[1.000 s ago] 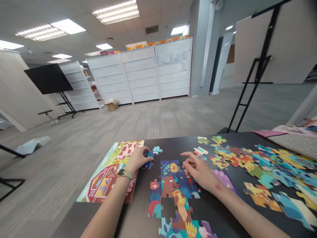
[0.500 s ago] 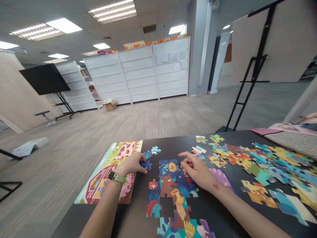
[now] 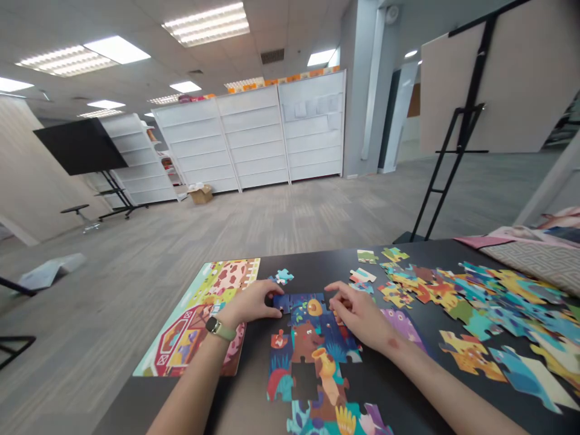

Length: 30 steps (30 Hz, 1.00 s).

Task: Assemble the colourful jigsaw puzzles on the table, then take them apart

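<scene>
Blue piece [image 3: 281, 302] flat, long axis sideways, touching puzzle [image 3: 312, 338] edge.

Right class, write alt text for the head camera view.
Two bare hands work a colourful cardboard jigsaw on a black table: the left hand presses a dark blue piece against its top edge, the right hand rests on it. Loose pieces lie right.

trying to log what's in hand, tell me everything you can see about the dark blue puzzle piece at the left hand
The dark blue puzzle piece is small, flat and looks like printed cardboard. It lies flat on the black table, pressed against the upper left corner of the partly assembled puzzle. The left hand pinches it from the left; the right hand rests on the assembled part opposite. Its tabs are too small to make out.
</scene>
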Available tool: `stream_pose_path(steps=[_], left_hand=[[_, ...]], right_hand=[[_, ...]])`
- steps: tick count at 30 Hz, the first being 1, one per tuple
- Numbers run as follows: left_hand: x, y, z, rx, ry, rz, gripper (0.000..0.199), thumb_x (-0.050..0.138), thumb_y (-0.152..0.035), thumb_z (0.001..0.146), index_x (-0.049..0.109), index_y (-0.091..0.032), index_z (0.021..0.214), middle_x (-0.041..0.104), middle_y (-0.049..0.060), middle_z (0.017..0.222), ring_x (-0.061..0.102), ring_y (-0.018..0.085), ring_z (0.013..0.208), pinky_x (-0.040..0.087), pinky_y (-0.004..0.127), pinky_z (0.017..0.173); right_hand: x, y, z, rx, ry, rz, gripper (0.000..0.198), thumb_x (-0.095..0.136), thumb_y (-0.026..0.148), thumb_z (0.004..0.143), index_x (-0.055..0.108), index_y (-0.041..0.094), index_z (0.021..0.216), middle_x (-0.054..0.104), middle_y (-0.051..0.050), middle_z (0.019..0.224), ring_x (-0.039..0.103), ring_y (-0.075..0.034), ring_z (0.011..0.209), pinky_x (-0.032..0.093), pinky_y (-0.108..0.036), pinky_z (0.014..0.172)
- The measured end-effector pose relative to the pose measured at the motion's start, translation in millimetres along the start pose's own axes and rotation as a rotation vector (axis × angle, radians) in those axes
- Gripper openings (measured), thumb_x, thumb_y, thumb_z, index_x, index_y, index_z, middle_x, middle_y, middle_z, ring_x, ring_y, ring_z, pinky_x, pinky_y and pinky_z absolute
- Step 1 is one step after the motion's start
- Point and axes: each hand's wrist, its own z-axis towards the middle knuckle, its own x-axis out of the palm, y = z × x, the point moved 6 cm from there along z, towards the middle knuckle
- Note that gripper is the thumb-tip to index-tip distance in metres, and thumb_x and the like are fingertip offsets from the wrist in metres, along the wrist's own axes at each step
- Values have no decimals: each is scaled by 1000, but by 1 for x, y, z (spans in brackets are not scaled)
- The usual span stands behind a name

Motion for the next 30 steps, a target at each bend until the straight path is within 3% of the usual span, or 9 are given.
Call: stream_pose_path(steps=[3,8,13,19,24,30], left_hand=[[2,0,2,18,3,1,43,83,-27,71,70,-22,112,71,4,108,66,22,94,50,31,83],[2,-1,2,36,1,-2,44,83,-28,72,70,-22,114,69,5,106,66,22,92,51,30,81],[-2,-10,2,81,-6,-4,47,83,-27,75,69,-24,119,66,5,116,64,24,104,49,32,92],[10,-49,-4,214,-12,70,33,74,-28,86,69,-26,119,65,6,118,60,25,112,46,35,101],[33,-72,-15,181,60,182,51,76,-39,84,62,-28,132,60,9,130,55,32,119,44,44,105],[39,-74,-18,158,78,206,50,73,-39,87,60,-27,134,60,9,131,53,33,121,44,45,105]], right_hand=[[1,7,-1,-49,18,-165,20,46,32,96,63,25,104,66,2,71,61,-17,62,42,-30,60],[8,16,-2,-124,90,-293,22,45,30,97,67,24,98,69,-3,84,64,-20,77,45,-32,70],[11,16,-2,-126,121,-326,24,45,27,97,69,22,99,69,-5,88,63,-20,80,46,-33,73],[12,20,-5,-201,132,-334,22,51,22,95,72,23,100,69,-6,94,63,-22,92,47,-34,81],[11,18,-5,-179,117,-336,20,53,20,94,71,22,99,69,-6,92,62,-21,89,47,-34,80],[12,19,-5,-179,131,-327,20,53,19,94,71,21,102,69,-6,95,62,-22,93,47,-34,83]])
